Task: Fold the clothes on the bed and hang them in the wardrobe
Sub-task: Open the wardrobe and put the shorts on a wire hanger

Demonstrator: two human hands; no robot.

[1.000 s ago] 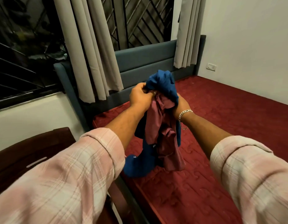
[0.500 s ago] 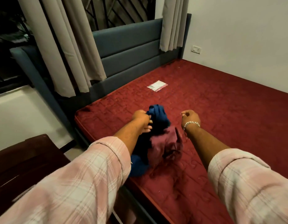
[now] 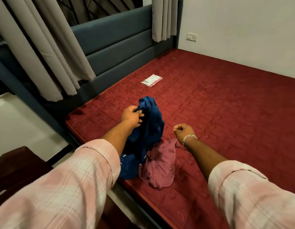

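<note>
Clothes lie bunched near the near-left corner of the dark red quilted mattress (image 3: 217,113): a crumpled deep blue garment (image 3: 151,126) and, just to its right and nearer, a rumpled dusty-pink garment (image 3: 160,167), the two touching where they overlap. The left hand (image 3: 131,115) pinches the upper part of the blue cloth, fingers curled into its folds, so that this part stands lifted above the mattress while the lower part trails down to the bed's near edge. The right hand (image 3: 183,131) hovers above the mattress just right of the blue cloth, fingers curled loosely inward; it seems to hold nothing, though the fingertips are too small to read surely. A silver chain bracelet (image 3: 189,139) circles that wrist. Both forearms come out of rolled pink-and-white plaid sleeves (image 3: 77,179).

Farther off on the mattress, well apart from the clothes, lies a small flat white-and-pink packet (image 3: 151,79). A padded grey-blue headboard (image 3: 113,43) runs along the far left side, with beige curtains (image 3: 44,52) hanging in front of it. A white wall socket (image 3: 191,36) sits on the far wall. Dark brown wooden furniture (image 3: 16,169) stands at the near left.
</note>
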